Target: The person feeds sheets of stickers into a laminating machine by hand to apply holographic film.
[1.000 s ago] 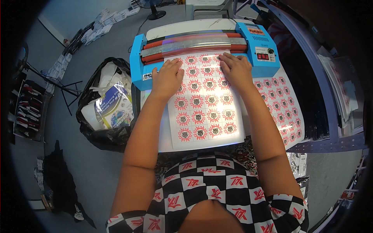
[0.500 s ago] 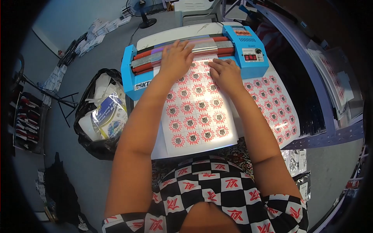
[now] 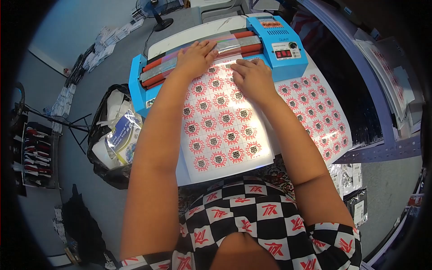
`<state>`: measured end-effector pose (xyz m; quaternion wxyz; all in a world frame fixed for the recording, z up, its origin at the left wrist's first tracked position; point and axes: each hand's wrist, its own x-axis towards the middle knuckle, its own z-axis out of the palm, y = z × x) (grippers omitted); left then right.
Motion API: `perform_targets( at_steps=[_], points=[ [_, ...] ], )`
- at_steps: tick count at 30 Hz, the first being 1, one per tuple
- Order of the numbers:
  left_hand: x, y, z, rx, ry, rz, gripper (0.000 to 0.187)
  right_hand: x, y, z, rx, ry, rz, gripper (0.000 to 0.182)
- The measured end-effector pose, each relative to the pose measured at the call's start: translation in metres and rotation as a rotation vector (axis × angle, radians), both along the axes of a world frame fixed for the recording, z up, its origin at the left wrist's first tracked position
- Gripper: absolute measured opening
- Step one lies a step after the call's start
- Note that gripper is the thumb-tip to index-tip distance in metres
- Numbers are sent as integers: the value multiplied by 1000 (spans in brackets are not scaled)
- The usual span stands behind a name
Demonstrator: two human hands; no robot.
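Note:
A blue laminator (image 3: 288, 42) with red rollers stands in front of me. A white sheet printed with rows of red and black round stickers (image 3: 211, 123) lies at its near side, its far edge close to the rollers. My left hand (image 3: 196, 59) lies spread over clear film (image 3: 228, 47) and the sheet's far left part, fingertips by the rollers. Resting on the sheet's far right edge is my right hand (image 3: 254, 77), its fingers slightly bent and laid on the surface. The exact contact under both palms is hidden.
A second sticker sheet (image 3: 315, 112) lies at the right. On the left, a black bag (image 3: 107, 168) holds white wrappers and a laminating film pack (image 3: 125, 135). Packaged items (image 3: 355, 202) sit low at the right. A fan (image 3: 159, 20) stands behind.
The view has shifted, so the laminator appears higher and farther left. Both hands stay on the sheet and film, with the left fingers slightly closer together.

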<state>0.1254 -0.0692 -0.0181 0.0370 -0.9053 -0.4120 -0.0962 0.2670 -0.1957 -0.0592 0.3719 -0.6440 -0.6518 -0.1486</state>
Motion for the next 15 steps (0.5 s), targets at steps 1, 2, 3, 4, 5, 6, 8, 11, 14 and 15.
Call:
perform_targets(
  at_steps=[1,2,3,4,5,6,8,11,14,15],
  points=[
    [0,1,1,-18,6,3,45,0,1,0,-1,-4,-6,21],
    [0,4,3,-84,-16,-6,45,-1,1,-1,-2,-7,-12,21],
    [0,9,6,-149,-38,-15,46,-1,2,0,-3,-11,-18,21],
    [-1,13,9,-214,-60,-23,47,0,1,0,-28,1,-13,22],
    [-1,17,12,-272,-62,-32,48,0,1,2,-53,14,-6,22],
    [-1,22,16,-330,-63,-40,50,1,1,3,-78,26,1,23],
    [0,23,23,-381,-65,-35,52,5,-1,2,-12,125,59,26],
    [2,24,30,-365,-52,-12,54,23,-12,5,99,187,46,31],
    [3,24,35,-366,-10,-6,55,57,-28,4,168,131,-158,33],
    [4,23,38,-374,8,20,55,68,-32,3,186,100,-250,34]
  ],
)
